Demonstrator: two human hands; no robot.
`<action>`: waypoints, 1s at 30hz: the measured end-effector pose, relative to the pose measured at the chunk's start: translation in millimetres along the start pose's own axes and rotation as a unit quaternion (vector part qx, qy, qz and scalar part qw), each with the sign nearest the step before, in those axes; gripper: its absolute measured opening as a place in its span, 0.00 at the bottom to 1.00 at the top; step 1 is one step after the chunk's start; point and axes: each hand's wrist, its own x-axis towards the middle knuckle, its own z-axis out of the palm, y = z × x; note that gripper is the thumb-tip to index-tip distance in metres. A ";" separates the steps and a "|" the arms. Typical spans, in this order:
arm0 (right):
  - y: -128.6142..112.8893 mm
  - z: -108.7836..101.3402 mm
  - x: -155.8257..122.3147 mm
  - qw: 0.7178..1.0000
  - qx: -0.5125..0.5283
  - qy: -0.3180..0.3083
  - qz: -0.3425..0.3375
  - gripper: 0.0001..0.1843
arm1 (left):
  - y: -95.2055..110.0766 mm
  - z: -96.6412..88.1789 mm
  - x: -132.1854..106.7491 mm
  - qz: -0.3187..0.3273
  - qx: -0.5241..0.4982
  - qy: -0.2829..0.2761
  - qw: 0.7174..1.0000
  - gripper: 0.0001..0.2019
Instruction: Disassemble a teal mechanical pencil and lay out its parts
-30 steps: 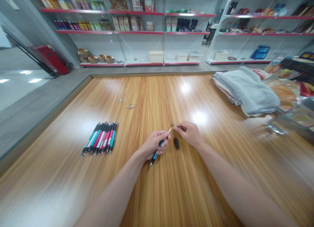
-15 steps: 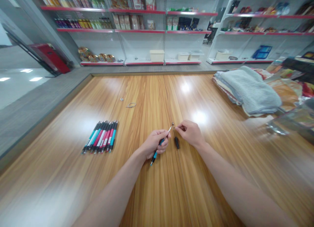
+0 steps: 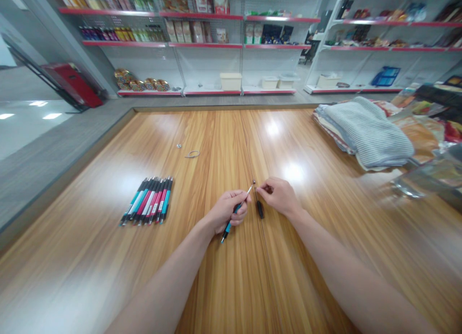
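The left hand [image 3: 231, 211] is closed around a turquoise and black pen [image 3: 226, 232], thumb pressed along its upper side, above the middle of the counter [image 3: 224, 136]. The pen's long axis runs on a slant, from its dark rear end at the lower left, nearer the person, to the upper right, away from the person. At that far end a thin, pale refill [image 3: 249, 193] sticks out past the thumb, pointing toward the fingertips of the right hand [image 3: 279, 194].

The right hand has its thumb and forefinger pinched together just beside the refill's tip; whether something small sits between them, I cannot tell. A small metal piece [image 3: 254, 182] lies by the counter's seam, just beyond the refill's tip. Nearer the person, between the two hands, lies a short black barrel piece [image 3: 260, 210], its long axis running mostly away from the person, far end leaning slightly left.

Well to the left, a row of pens [image 3: 147, 201] in turquoise, red and white lies side by side, black sections at the far ends, long axes leaning to the right as they run away from the person. Beyond them are a thin loop [image 3: 192, 154] and a small shiny bit [image 3: 179, 146]. Folded towels [image 3: 368, 132] lie at the far right.
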 end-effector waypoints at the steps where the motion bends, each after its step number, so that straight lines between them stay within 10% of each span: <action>1: 0.2 0.4 0.0 1.000 -0.003 0.001 0.001 0.09 | 0.0 0.0 0.0 0.001 0.000 0.000 1.000 0.10; 30: 1.4 3.3 3.5 0.997 0.051 0.010 0.052 0.10 | -0.6 -0.1 -0.4 0.008 0.003 -0.005 1.000 0.10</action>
